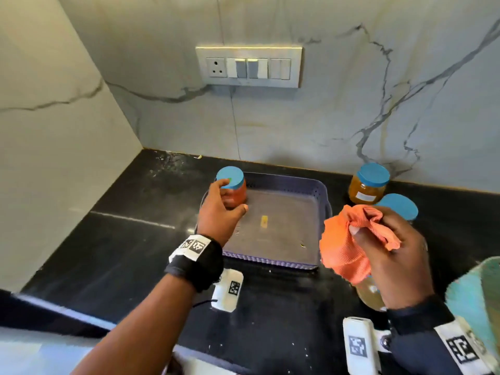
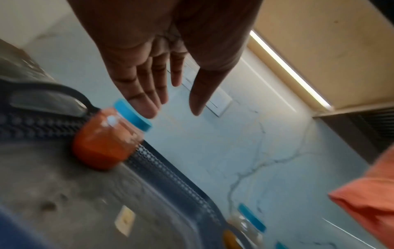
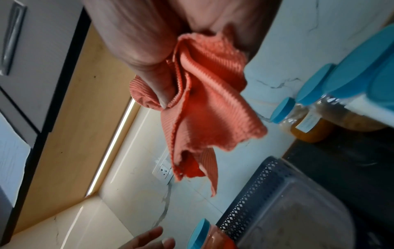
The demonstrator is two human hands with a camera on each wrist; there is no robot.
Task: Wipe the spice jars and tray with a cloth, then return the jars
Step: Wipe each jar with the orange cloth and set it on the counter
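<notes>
A red spice jar (image 1: pixel 236 194) with a blue lid stands in the far left corner of the grey-blue perforated tray (image 1: pixel 270 262). My left hand (image 1: pixel 228 204) hovers open beside it; the left wrist view shows the fingers (image 2: pixel 147 107) straight, close to the jar's (image 2: pixel 104 139) lid and not around it. My right hand (image 1: pixel 392 253) pinches a bunched orange cloth (image 1: pixel 346 244) in the air at the tray's right edge. The cloth (image 3: pixel 202 109) hangs from thumb and fingers. A clear jar (image 1: pixel 370 292) shows under that hand, mostly hidden.
An amber jar (image 1: pixel 368 186) and another blue-lidded jar (image 1: pixel 397 208) stand on the black counter right of the tray, near the marble wall. A yellow scrap (image 1: pixel 264 221) lies on the tray floor. A switch panel (image 1: pixel 249 66) sits on the wall. A teal object (image 1: pixel 476 301) lies at the right edge.
</notes>
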